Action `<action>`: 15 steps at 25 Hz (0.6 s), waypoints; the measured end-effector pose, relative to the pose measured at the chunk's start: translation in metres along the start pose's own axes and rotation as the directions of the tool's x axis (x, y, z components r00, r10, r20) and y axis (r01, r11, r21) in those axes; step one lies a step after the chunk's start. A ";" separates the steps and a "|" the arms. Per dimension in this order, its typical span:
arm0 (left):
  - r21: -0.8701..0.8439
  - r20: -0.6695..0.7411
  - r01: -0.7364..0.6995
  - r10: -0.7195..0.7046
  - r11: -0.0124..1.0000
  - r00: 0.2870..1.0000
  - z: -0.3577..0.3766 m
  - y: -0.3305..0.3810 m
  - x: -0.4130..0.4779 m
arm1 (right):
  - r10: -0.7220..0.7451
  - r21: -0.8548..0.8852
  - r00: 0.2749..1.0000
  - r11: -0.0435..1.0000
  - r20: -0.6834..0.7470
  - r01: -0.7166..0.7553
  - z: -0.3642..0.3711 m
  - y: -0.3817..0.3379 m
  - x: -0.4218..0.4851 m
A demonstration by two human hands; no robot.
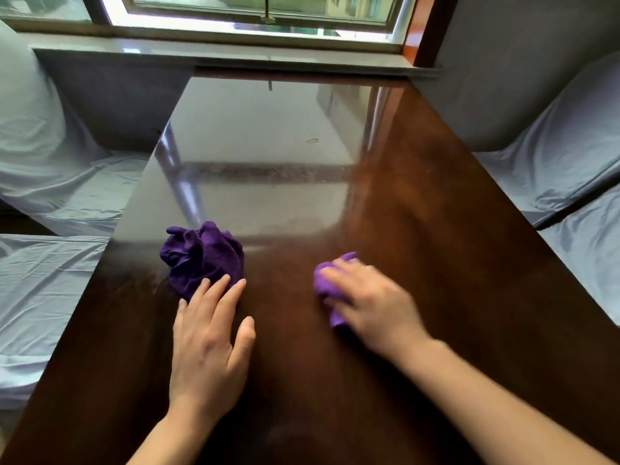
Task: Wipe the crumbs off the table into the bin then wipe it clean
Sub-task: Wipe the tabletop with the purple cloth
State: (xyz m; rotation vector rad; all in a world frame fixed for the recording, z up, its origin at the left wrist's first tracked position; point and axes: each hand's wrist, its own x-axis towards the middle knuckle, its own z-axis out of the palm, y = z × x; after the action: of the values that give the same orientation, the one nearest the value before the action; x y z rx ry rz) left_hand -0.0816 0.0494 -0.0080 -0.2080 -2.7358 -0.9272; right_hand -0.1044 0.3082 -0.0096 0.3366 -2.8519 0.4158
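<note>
- Nearest the camera, two bare forearms reach over the near edge of the dark brown, glossy worktop (419, 203).
- On the left side, the left hand (208, 340) lies flat, palm down, fingers spread wide and holding nothing; its fingertips (224, 280) touch the near edge of a dark purple cloth (201, 256).
- That dark purple cloth sits crumpled in a loose heap on the worktop, toward the left edge and about midway between the near and far edges.
- To the right of centre, the right hand (372, 303) presses down on a lighter purple cloth (327, 286), fingers curled over it and gripping it against the worktop; the hand and this cloth are blurred.
- Only part of the lighter cloth shows, sticking out at the left side of the hand and beyond its fingertips.
- The two cloths lie well apart, with bare wood between them.
- Farther back, a faint scatter of crumbs (268, 169) specks the worktop in a band across its middle, and a small ring-shaped mark (312, 140) sits beyond that, near the centre.
- The far edge of the worktop meets a window sill (214, 58), with the window reflected in the polished surface.
- Seats covered in pale blue-grey fabric (50, 196) stand along both the left and right edges.
</note>
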 end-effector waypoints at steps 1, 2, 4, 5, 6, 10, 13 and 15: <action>0.036 0.006 -0.033 0.033 0.999 0.999 0.001 0.001 0.000 | 0.156 -0.012 0.987 0.988 -0.034 -0.157 -0.014 0.032 -0.003; 0.076 0.020 -0.072 0.070 0.995 0.997 0.001 0.004 -0.002 | 0.339 -0.012 0.939 0.940 -0.062 -0.340 -0.028 0.061 -0.004; 0.167 0.075 -0.154 0.143 0.974 0.987 0.002 0.010 -0.004 | 0.525 -0.010 0.842 0.848 -0.124 -0.530 -0.041 0.088 -0.006; 0.209 0.110 -0.193 0.173 0.959 0.979 0.002 0.014 -0.004 | 0.537 -0.020 0.831 0.838 -0.144 -0.545 -0.040 0.081 -0.007; 0.242 0.145 -0.225 0.194 0.944 0.970 0.002 0.016 -0.005 | 0.515 -0.031 0.841 0.850 -0.163 -0.526 -0.035 0.063 -0.012; 0.305 0.276 -0.228 0.143 0.925 0.950 0.004 0.027 -0.016 | 0.185 -0.019 0.978 0.982 -0.097 -0.187 -0.006 -0.030 -0.086; 0.404 0.382 -0.260 0.097 0.877 0.919 0.014 0.036 -0.039 | -0.006 -0.042 0.999 0.999 -0.033 0.005 -0.024 -0.003 -0.120; 0.443 0.379 -0.229 0.051 0.867 0.924 0.014 0.034 -0.050 | 0.226 -0.070 0.969 0.970 -0.098 -0.233 -0.049 0.056 -0.122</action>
State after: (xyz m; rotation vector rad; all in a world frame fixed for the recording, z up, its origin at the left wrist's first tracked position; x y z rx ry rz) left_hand -0.0293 0.0816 -0.0129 -0.5189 -3.1191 -0.1519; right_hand 0.0059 0.3982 -0.0106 -0.0290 -2.8184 0.3469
